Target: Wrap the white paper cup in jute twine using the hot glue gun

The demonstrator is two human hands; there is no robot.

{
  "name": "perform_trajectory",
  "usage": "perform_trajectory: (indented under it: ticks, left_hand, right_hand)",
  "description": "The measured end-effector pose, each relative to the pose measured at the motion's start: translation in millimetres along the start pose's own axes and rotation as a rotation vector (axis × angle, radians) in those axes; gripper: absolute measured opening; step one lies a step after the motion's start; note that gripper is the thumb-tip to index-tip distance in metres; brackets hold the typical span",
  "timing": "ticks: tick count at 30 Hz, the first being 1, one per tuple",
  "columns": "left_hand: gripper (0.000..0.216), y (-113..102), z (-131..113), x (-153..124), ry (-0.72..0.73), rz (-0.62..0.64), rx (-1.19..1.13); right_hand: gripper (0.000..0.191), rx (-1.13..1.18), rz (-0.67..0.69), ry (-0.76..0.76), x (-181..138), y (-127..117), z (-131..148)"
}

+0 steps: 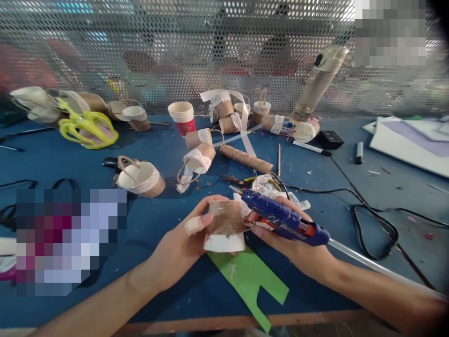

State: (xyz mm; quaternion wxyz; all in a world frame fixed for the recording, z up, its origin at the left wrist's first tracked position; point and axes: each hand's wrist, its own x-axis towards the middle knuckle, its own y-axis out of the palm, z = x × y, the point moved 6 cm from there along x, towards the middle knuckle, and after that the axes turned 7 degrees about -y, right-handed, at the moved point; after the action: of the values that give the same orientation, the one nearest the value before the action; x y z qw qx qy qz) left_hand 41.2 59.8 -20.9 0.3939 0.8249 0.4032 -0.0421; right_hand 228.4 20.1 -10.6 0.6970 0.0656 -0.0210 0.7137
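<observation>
The left hand (185, 236) holds a twine-wrapped cup (224, 217) at six o'clock in the view, though most of its fingers are hidden behind the cup. The right hand (286, 244) is wrapped around a blue glue gun (277, 210), whose body masks part of the grip; whether its fingertips also touch the cup is hard to tell. The glue stick (368, 259) runs toward four o'clock, its far end unclear. A green piece (247, 271), at five o'clock from the cup, is partly covered by it. At one o'clock, the gun partly hides crumpled lace (266, 185) on the surface (182, 299).
</observation>
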Motion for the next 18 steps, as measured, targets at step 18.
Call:
perform_trajectory:
  ticks: [18]
  left_hand:
    - [0.058,10,11,-12,-0.120,0.257,0.036]
  right_hand:
    - [0.026,-0.318,-0.113,-0.013,17,-25,-2]
